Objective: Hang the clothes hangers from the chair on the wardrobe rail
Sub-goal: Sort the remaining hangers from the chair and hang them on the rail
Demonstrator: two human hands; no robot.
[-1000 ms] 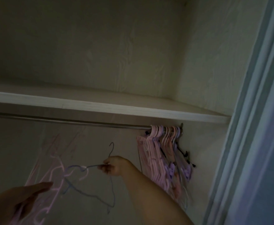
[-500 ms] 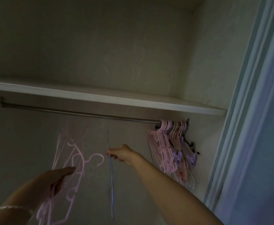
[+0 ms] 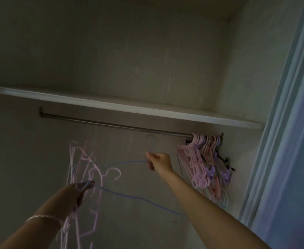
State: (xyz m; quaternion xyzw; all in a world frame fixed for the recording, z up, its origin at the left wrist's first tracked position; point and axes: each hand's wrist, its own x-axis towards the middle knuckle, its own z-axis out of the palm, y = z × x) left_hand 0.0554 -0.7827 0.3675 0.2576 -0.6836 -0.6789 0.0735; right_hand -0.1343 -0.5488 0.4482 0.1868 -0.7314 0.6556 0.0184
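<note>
Blue wire hanger [image 3: 127,162] sits pinched at its neck in our right hand [image 3: 159,161], thin hook just under the round metal rail [image 3: 111,125]. Our left hand [image 3: 75,193] grips a bunch of slim pink plastic hangers [image 3: 95,175].

- Wardrobe rail [image 3: 111,125]: bare from the left bracket [image 3: 40,112] to a point above and right of the right hand [image 3: 158,160]; hooking room along that whole stretch.
- Shelf [image 3: 129,106]: close over the rail, leaving only a narrow gap above it.
- Hung hangers [image 3: 199,159]: packed pink and purple cluster just right of the right hand, filling the rail's end against the side panel [image 3: 246,87].
- Blue wire hanger [image 3: 152,141]: hook up, above the right hand, just below the rail; its lower wire crossed the space between both hands.
- Pink hanger bundle [image 3: 93,173]: fanned above the left hand [image 3: 77,191], tops short of the rail, blocking passage leftward.
- Door frame [image 3: 282,123]: well right of the right hand, bounding the opening.
</note>
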